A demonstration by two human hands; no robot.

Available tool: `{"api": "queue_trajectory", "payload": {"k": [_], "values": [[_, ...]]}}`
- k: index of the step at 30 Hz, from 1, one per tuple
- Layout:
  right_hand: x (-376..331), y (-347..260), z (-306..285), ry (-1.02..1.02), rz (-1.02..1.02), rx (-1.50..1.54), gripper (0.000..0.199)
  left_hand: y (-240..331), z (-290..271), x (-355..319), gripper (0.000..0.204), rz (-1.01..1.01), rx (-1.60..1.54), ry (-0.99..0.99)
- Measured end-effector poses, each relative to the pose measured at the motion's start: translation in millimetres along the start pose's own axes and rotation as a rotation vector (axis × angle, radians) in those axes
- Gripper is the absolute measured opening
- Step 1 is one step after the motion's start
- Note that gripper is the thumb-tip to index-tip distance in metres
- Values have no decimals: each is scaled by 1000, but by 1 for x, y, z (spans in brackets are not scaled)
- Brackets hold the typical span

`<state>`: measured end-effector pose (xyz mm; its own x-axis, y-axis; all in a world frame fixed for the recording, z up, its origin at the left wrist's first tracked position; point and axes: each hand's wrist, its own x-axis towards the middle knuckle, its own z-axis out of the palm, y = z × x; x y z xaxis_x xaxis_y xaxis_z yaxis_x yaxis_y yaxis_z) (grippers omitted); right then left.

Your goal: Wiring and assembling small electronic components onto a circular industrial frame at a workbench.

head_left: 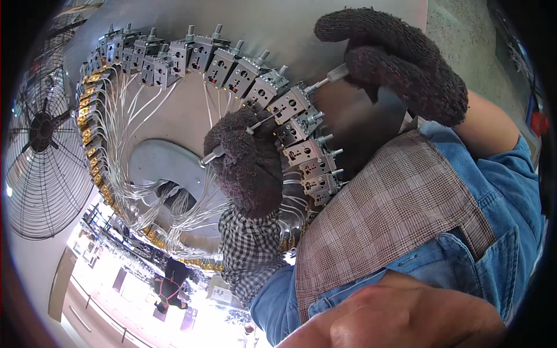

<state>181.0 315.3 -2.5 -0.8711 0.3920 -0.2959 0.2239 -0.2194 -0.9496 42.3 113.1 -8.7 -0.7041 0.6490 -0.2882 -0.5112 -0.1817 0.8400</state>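
Observation:
Grey metal blocks [243, 78], each with a protruding stem, stand in a ring around a round metal plate [174, 110]. My left hand [246, 168], in a dark knit glove, is closed around a slim screwdriver-like tool [212, 156]. Its thin shaft reaches a block [289, 105] on the ring's right side. My right hand [400, 64], also gloved, closes on a second slim tool with a silvery end [337, 72], whose thin tip meets the same block's outer end. The gloves hide most of both tools.
White wires [122, 156] run inside the ring to a central opening [168, 191]. Gold-coloured fittings [87, 122] line the ring's left side. A caged fan [40, 127] stands at far left. Another person [169, 284] is in the bright background.

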Motion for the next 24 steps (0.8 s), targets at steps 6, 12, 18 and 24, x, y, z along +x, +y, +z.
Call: {"api": "queue_trajectory", "payload": {"k": [6, 12, 18, 24], "values": [[1, -14, 0, 11, 239, -2, 34, -2, 1, 0, 15, 2, 78, 78], [2, 2, -1, -33, -72, 7, 33, 1, 8, 0, 12, -16, 172, 187], [3, -4, 9, 161, 198, 128, 33, -1, 9, 1, 11, -11, 177, 237], [3, -8, 4, 58, 136, 29, 30, 2, 10, 1, 10, -13, 242, 174]]}}
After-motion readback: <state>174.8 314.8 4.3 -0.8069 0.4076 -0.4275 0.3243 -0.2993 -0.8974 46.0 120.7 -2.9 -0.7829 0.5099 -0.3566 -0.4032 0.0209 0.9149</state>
